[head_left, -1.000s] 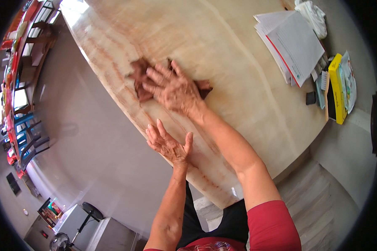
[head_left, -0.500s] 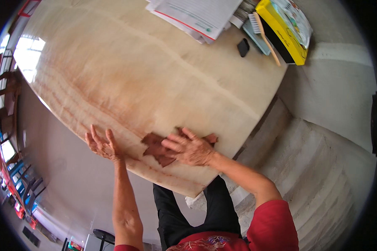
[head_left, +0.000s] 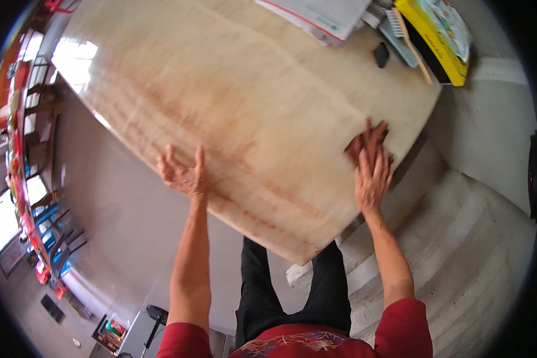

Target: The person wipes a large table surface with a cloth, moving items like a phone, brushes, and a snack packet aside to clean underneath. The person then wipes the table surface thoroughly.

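Note:
A large pale stone table top point(head_left: 238, 89) with reddish streaks fills the view. My right hand point(head_left: 373, 176) lies flat, fingers spread, on a reddish-brown cloth point(head_left: 364, 142) near the table's right edge. The cloth is partly hidden under my fingers. My left hand point(head_left: 182, 173) rests open on the near left edge of the table, fingers spread, holding nothing.
At the far right corner lie a stack of white papers point(head_left: 319, 15), a yellow box point(head_left: 438, 36), a brush point(head_left: 406, 33) and a small dark object point(head_left: 380, 55). Pale steps point(head_left: 459, 238) run below the table on the right. Chairs and shelves stand at the left.
My right hand has slid the cloth from the middle of the near edge over to the right edge. My left hand has stayed on the near left edge.

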The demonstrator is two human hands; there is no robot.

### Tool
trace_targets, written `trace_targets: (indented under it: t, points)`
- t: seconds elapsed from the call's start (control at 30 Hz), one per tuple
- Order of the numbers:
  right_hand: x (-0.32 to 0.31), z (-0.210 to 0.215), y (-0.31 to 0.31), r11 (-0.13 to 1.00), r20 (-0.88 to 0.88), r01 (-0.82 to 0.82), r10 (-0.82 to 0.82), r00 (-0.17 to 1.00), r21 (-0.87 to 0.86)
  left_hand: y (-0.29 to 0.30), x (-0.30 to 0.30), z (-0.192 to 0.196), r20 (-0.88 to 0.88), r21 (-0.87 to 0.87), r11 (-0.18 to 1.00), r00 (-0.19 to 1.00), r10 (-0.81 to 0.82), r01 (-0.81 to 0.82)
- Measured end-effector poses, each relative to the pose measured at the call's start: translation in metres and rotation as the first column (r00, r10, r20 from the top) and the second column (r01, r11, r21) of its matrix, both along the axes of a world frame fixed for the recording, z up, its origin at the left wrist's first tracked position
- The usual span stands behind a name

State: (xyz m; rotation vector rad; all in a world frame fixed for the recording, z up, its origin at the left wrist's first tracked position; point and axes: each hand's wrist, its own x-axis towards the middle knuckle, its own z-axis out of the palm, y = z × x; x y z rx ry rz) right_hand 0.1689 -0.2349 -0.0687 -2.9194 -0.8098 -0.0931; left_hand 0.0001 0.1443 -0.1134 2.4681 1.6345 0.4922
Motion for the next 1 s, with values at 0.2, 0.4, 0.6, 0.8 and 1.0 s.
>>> trace_targets:
  t: [0.2, 0.4, 0.6, 0.8, 1.0]
  points:
    - [-0.126, 0.008, 0.075, 0.783, -0.197, -0.608, 0.621, 0.758, 0.13, 0.007, -0.009, 0.029, 0.199, -0.341, 0.936, 0.98, -0.021, 0.089]
    - [-0.137, 0.013, 0.227, 0.539, -0.156, -0.779, 0.841, 0.518, 0.32, 0.038, -0.045, 0.042, 0.48, -0.612, 0.788, 0.825, 0.3, 0.07]
    - [-0.125, 0.0, 0.366, 0.591, -0.034, -0.722, 0.782, 0.623, 0.361, 0.083, -0.066, 0.037, 0.537, -0.841, 0.448, 0.566, 0.625, 0.304]
    - [-0.097, -0.007, 0.484, 0.698, -0.065, -0.638, 0.689, 0.721, 0.324, 0.113, -0.067, 0.06, 0.439, -0.898, 0.333, 0.655, 0.615, 0.289]
    - [-0.063, -0.015, 0.53, 0.816, 0.071, -0.514, 0.515, 0.854, 0.265, 0.139, -0.096, 0.06, 0.361, -0.926, 0.299, 0.77, 0.526, 0.23]
